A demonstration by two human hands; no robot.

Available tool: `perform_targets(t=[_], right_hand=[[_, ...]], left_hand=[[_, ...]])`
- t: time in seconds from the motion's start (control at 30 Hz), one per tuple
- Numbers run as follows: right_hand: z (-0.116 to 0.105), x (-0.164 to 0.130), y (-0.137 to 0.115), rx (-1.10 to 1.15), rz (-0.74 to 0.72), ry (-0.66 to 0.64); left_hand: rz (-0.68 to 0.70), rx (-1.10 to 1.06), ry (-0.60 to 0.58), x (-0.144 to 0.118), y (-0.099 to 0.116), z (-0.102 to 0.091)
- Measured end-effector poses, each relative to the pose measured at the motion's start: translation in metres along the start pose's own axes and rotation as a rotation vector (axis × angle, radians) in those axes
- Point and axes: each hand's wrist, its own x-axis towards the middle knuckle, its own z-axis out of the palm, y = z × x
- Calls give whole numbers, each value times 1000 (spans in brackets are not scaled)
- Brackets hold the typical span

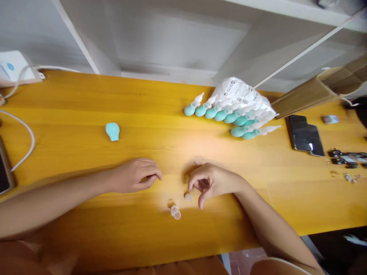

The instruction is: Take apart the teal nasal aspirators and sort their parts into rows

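My right hand (215,183) is just above the wooden table, thumb and fingers apart, with nothing between them. Close to its fingertips lies a small translucent piece (188,196). A short clear tube-like connector (175,212) rests nearer to me. Small clear bits (198,162), partly hidden, lie behind the right hand. My left hand (140,175) rests on the table with its fingers loosely curled in, and no object shows in it. Beyond it to the left is a lone teal rubber bulb (112,131). Teal bulb syringes (210,112) with clear tips lie in rows at the back.
Behind the bulb syringes is a white plastic package (241,93). A brown cardboard box (309,89) stands at the back right, with dark phones (305,135) before it. Small black parts (346,157) lie far right. A white cable (31,141) and white box (20,67) are left.
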Motion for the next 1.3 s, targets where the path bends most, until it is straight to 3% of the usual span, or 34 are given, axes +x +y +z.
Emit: perform_targets(t=[0.1, 0.2, 0.27, 0.37, 0.43, 0.5, 0.6, 0.7, 0.77, 1.13, 1.3], right_hand=[[10, 7, -14, -300, -102, -52], [16, 9, -25, -476, -91, -46], [12, 6, -26, -380, -83, -68], [-2, -5, -20, -31, -79, -73], [-15, -13, -15, 144, -73, 66], [-26, -18, -12, 168, -64, 243], [-35, -22, -12, -144, 18, 366], [-34, -21, -13, -562, 108, 365], [-33, -19, -11, -687, 100, 359], [-32, -1, 8, -688, -82, 433], [-25, 20, 11, -691, -176, 441]], left_hand=[[-19, -6, -3, 0, 0, 0], [-27, -2, 7, 0, 1, 0], [-14, 0, 14, -1, 2, 0], [6, 20, 21, -1, 2, 0], [11, 29, 21, -1, 2, 0], [9, 28, 18, -1, 2, 0], [14, 29, 8, -1, 3, 0], [7, 31, -5, -1, 3, 0], [2, 31, -2, -1, 3, 1], [54, 56, 29, -1, 0, 7], [31, 19, 81, -4, -2, 12]])
